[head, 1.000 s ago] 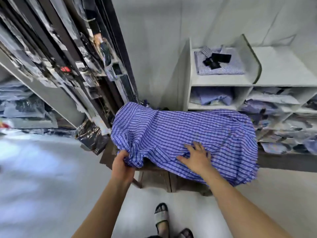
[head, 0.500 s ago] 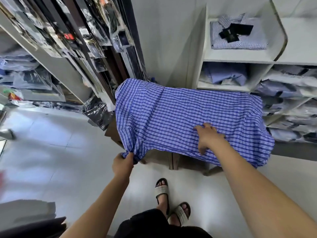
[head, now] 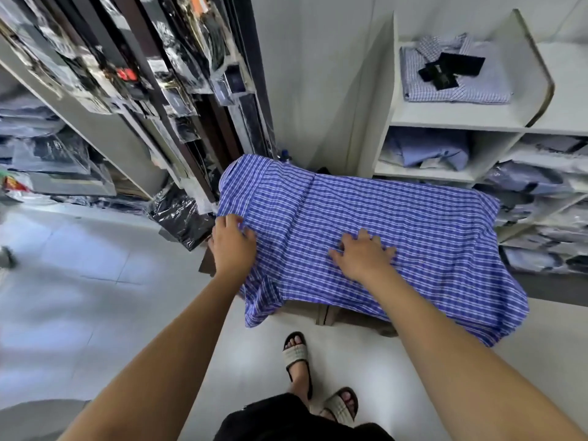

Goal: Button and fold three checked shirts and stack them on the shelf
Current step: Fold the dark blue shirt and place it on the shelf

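Two hands lie on the blue checked shirt (head: 381, 230), and neither grip is closed round anything. The left hand (head: 234, 240) sits at the shirt's left edge, its fingers bent down onto a ridge of cloth near the shoulder; whether they pinch that ridge or only press it cannot be told. The right hand (head: 362, 253) lies flat nearer the middle, fingers spread wide and straight, pressing the fabric down.

The shirt is spread back-side up over a low wooden surface (head: 331, 313), which shows only as a brown strip under the near hem and a corner at the left. Cloth overhangs on every visible side: a sleeve or flap hangs off the near left corner, the right end droops well past the surface, and the far edge lies close to the white shelf unit (head: 461, 122). On that unit's top shelf rests a folded pale checked shirt (head: 455, 78) with black tags on it, and room beside it. The compartment below holds another folded blue shirt (head: 429, 151); bagged shirts (head: 537, 186) fill the shelves to the right.

Racks of wrapped clothing (head: 178, 90) crowd the left, reaching nearly to the shirt's left edge. Pale floor (head: 95, 281) lies open on the near left, where the person stands in sandals (head: 296, 353).
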